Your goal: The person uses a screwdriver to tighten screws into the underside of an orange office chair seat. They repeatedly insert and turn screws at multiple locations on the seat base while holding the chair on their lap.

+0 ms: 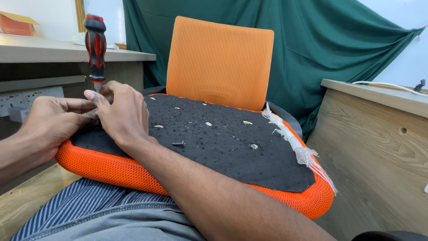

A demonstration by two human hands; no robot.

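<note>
An orange mesh chair seat lies upside down across my lap, its black fabric underside facing up. A screwdriver with a red and black handle stands upright at the seat's near left corner. My right hand pinches its metal shaft just below the handle. My left hand closes around the same spot from the left, fingertips touching the right hand. The screwdriver's tip is hidden behind my fingers. A loose dark screw lies on the black fabric to the right of my right hand.
An orange ribbed chair back stands behind the seat before a green curtain. Torn white plastic wrap hangs along the seat's right edge. A wooden desk is at the right, another desk with wall sockets at the left.
</note>
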